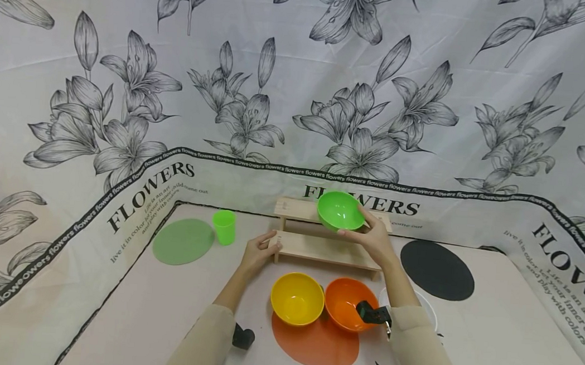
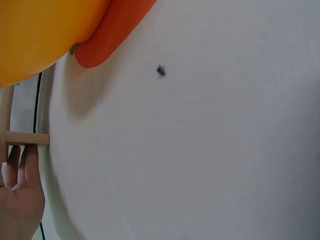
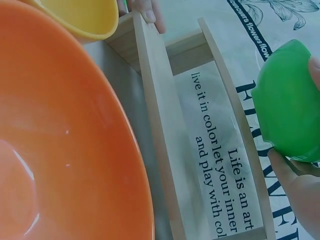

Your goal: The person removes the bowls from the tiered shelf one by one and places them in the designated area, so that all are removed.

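My right hand (image 1: 373,237) pinches a green bowl (image 1: 340,210) at its right side, thumb below and fingers at the rim. The bowl is tilted, its inside facing me, over the upper board of a two-step wooden shelf (image 1: 326,250). In the right wrist view the green bowl (image 3: 287,102) appears beyond the shelf's boards. My left hand (image 1: 259,253) grips the left end of the lower board. The left wrist view shows that hand (image 2: 22,197) with its fingers against the wood. A yellow bowl (image 1: 297,299) and an orange bowl (image 1: 347,303) sit in front of the shelf.
A green cup (image 1: 225,227) stands beside a green round mat (image 1: 183,241) at the left. Right of the shelf lies a black round mat (image 1: 437,269). An orange mat (image 1: 312,348) lies partly under the bowls. A white round item (image 1: 428,308) is partly hidden by my right forearm.
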A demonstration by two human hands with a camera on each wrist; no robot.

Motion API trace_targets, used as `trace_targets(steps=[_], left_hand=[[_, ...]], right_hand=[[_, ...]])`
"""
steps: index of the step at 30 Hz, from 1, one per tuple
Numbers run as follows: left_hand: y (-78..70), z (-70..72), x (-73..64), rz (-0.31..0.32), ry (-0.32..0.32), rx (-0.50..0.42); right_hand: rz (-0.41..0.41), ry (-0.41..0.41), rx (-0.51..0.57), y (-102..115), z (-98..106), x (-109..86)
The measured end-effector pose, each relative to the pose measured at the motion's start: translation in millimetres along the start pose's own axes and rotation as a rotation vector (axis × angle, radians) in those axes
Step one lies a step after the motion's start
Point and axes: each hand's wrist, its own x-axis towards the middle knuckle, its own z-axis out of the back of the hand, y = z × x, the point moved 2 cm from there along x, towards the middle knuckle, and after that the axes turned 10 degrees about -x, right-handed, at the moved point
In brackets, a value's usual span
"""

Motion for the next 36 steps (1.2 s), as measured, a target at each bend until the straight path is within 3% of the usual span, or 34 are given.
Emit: trace_targets(steps=[12, 19, 26, 29, 36], left_hand=[[3.6, 1.1, 1.0, 0.008, 0.009, -0.036], [25.6, 5.5, 12.7, 0.039, 0.008, -0.141], [41.2, 7.6, 21.1, 0.026, -0.018, -0.098], [40.4, 7.8, 20.2, 0.013, -0.015, -0.082], [11.5, 2.9, 6.2, 0.027, 0.017, -0.082]], right_hand=[[0.017, -0.019, 0.039, -9, 13, -25.8], [-0.003, -0.035, 0.017, -13, 19, -43.0], [-0.043, -0.032, -0.079, -19, 29, -55.7], [-0.049, -0.030, -0.095, -22, 33, -60.9], [-0.020, -0.050, -0.106, -30, 41, -74.1]])
